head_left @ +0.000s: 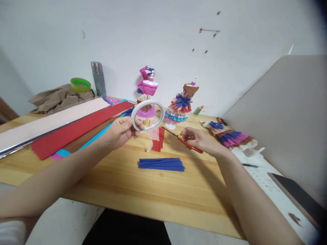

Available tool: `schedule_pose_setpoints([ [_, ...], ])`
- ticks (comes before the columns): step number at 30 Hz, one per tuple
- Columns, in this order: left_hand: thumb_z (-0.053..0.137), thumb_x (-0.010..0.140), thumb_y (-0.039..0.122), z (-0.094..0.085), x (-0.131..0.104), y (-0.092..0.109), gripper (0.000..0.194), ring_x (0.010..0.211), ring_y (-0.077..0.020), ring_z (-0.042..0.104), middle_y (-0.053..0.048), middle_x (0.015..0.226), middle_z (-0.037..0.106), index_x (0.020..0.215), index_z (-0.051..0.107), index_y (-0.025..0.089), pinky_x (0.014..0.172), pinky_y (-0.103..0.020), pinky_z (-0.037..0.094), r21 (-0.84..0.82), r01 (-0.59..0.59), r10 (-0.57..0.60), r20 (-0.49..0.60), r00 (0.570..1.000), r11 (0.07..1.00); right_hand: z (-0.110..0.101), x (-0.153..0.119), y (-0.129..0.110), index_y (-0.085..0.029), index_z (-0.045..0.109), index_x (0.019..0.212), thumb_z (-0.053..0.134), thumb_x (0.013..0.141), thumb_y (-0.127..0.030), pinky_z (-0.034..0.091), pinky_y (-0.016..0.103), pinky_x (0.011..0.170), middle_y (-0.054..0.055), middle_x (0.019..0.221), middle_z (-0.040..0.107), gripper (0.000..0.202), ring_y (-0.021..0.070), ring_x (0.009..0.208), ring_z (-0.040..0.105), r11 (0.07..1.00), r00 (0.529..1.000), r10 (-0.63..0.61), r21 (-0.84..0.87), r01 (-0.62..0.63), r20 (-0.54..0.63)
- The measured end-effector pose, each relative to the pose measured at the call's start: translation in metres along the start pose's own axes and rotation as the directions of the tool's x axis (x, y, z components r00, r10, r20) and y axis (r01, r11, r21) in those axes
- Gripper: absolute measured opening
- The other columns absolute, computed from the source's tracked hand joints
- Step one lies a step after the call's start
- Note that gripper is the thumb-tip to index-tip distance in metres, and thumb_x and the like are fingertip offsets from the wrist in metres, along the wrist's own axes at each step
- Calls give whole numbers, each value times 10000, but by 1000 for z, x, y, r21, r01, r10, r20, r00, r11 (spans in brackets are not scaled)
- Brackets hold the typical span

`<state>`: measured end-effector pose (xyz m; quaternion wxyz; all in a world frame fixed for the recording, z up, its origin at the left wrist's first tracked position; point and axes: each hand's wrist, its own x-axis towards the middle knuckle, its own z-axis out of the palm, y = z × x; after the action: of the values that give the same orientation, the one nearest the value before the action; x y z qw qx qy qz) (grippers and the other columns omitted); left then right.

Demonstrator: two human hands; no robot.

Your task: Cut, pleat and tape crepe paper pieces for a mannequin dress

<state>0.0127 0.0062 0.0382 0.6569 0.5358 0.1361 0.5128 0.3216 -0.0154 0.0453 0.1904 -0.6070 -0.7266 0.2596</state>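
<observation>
My left hand (pixel 125 127) pinches a white roll of tape (pixel 160 119) at its lower left edge, holding it up above the table. In my right hand (pixel 195 137) is a pair of scissors (pixel 189 145) with red handles, its blades pointing left toward the tape roll. Below both hands lies a flat, pleated strip of blue crepe paper (pixel 161 164). Behind it rest a red crepe paper piece (pixel 158 140) and a pale pink piece (pixel 154 127), partly hidden by the roll.
Small mannequins in paper dresses (pixel 180 105) stand at the back; another paper dress (pixel 230 135) lies at right. Long crepe paper sheets (pixel 84 127) cover the left side. Behind them are a flask (pixel 99 79), a green tape roll (pixel 80 85) and brown cloth (pixel 61 97).
</observation>
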Motion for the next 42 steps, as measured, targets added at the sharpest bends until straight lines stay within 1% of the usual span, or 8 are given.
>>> schedule_pose_setpoints([
  [5,808,686,440,1,0,-1,331,569,-99,569,-59,732,693,751,729,125,577,-232,460,34,-31,33,-51,998,999,-1,-13,-16,-214,599,1137,663,739,-415,527,334,767,88,1026,691,451,232,937,647,955,959,-250,199,221,136],
  [8,804,685,457,2,0,-2,346,566,-93,559,-63,739,693,750,737,123,569,-227,454,59,-45,48,-57,997,997,3,-19,-23,-228,573,1269,699,713,-403,527,370,883,103,1242,636,596,269,1107,614,939,923,-344,97,331,174],
  [10,800,683,473,2,0,-3,359,564,-93,548,-66,740,692,740,739,124,572,-233,455,85,-53,58,-63,996,995,7,-22,-27,-223,546,1316,694,730,-399,535,373,877,108,1254,626,630,269,1093,622,931,922,-353,-31,363,161],
  [21,746,734,503,3,-5,-14,372,588,-105,554,-66,727,697,694,733,134,588,-246,451,273,-36,46,-33,998,961,38,-30,-53,-175,583,1296,600,801,-311,489,316,650,107,973,638,513,195,721,615,835,925,-376,-452,313,-55],
  [30,732,729,545,2,-5,-20,423,587,-124,560,-63,647,667,634,712,134,598,-261,460,328,-28,32,-5,999,944,46,-27,-47,-179,637,1263,561,847,-252,436,261,579,67,796,643,429,149,591,575,806,906,-421,-477,350,-47],
  [37,759,720,488,4,-3,-13,346,572,-108,548,-59,724,691,726,740,142,593,-260,460,214,-41,57,-69,996,976,30,-25,-47,-191,697,1161,541,833,-256,482,281,652,91,908,732,369,197,723,658,858,944,-329,-419,298,-2],
  [40,764,719,479,5,-2,-10,342,574,-106,543,-62,739,694,734,737,138,594,-260,460,210,-46,61,-67,996,977,13,-21,-31,-196,706,1135,559,810,-286,485,280,664,82,988,744,368,202,755,668,901,976,-214,-394,183,-35],
  [42,766,718,480,6,-2,-9,346,571,-106,543,-62,731,693,728,733,136,592,-260,460,209,-49,64,-65,996,977,1,-16,-15,-206,687,1180,566,797,-286,484,274,692,71,1048,735,410,201,804,664,903,980,-199,-384,191,19],
])
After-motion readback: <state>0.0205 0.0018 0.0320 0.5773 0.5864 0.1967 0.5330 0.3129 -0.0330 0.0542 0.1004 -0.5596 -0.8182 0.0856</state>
